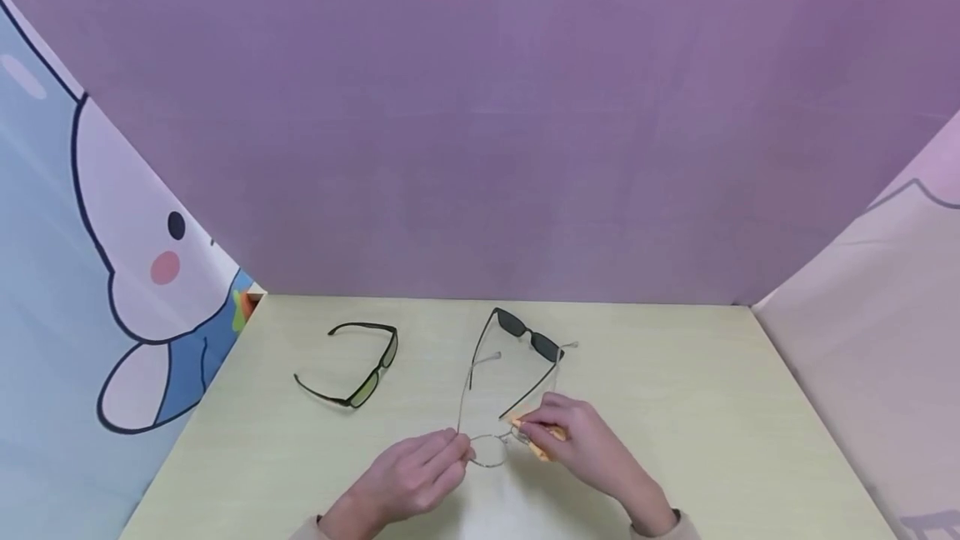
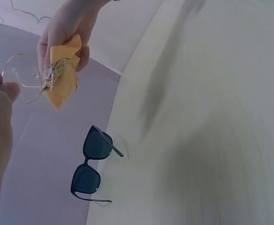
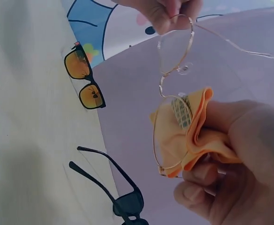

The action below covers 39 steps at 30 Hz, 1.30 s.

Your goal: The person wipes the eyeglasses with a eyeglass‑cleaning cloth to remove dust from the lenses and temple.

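Observation:
Thin wire-rimmed glasses [image 3: 191, 40] with clear round lenses are held up above the table between both hands, temples pointing away. My left hand [image 1: 416, 473] pinches them at the left end of the frame, fingers bent. In my right hand [image 1: 581, 444] is an orange cloth [image 3: 200, 136], gripped around the other lens. Through that lens the right wrist view shows the cloth with a patterned patch on it. The cloth [image 2: 59, 98] also appears behind the lens in the left wrist view, with the right fingers partly hidden behind it.
Dark-lensed sunglasses [image 1: 512, 323] lie on the pale table [image 1: 675, 407] just beyond the hands, their temples toward me. Farther left lie black-framed glasses [image 1: 365, 390] with yellow-green lenses. A purple backdrop [image 1: 480, 123] rises at the table's far edge, with printed cloth on both sides.

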Tool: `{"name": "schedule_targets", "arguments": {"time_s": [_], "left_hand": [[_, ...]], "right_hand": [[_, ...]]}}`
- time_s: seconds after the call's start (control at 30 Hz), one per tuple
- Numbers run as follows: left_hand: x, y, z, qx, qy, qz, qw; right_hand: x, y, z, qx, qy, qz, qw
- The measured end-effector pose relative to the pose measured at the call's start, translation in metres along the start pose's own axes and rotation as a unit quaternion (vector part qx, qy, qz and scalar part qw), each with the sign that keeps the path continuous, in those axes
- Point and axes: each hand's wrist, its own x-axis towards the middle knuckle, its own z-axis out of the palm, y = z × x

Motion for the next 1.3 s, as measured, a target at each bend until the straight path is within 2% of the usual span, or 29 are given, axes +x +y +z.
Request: {"name": "schedule_targets", "arguments": {"time_s": [0.17, 0.3, 0.57, 0.7, 0.8, 0.87, 1.0, 1.17, 1.3], "left_hand": [[-0.001, 0.002, -0.003, -0.002, -0.019, -0.020, 0.9996], [-0.001, 0.002, -0.003, -0.010, -0.020, -0.024, 0.9995], [-0.003, 0.006, -0.001, -0.030, -0.038, -0.046, 0.9978], [0.000, 0.003, -0.002, -0.023, -0.030, -0.052, 0.9979], [0.000, 0.003, -0.004, -0.023, -0.023, -0.063, 0.9975], [0.000, 0.005, -0.003, -0.026, -0.019, -0.071, 0.9970], [-0.002, 0.007, -0.003, -0.033, -0.018, -0.086, 0.9956], [-0.001, 0.008, -0.003, -0.049, -0.006, -0.109, 0.9928], [0.005, 0.006, -0.006, -0.065, 0.006, -0.131, 0.9893]], "right_hand": [[-0.005, 0.002, -0.004, 0.036, -0.022, 0.013, 0.999], [-0.007, 0.004, -0.007, 0.057, -0.028, 0.007, 0.998], [-0.013, 0.010, -0.011, 0.057, -0.009, -0.015, 0.998], [-0.014, 0.014, -0.013, 0.048, 0.002, -0.064, 0.997], [-0.014, 0.017, -0.013, 0.048, 0.005, -0.117, 0.992], [-0.014, 0.020, -0.012, 0.052, 0.004, -0.137, 0.989], [-0.013, 0.021, -0.007, 0.017, 0.021, -0.164, 0.986], [-0.010, 0.017, -0.002, -0.070, 0.059, -0.182, 0.979], [-0.009, 0.015, -0.001, -0.085, 0.080, -0.190, 0.975]]}}
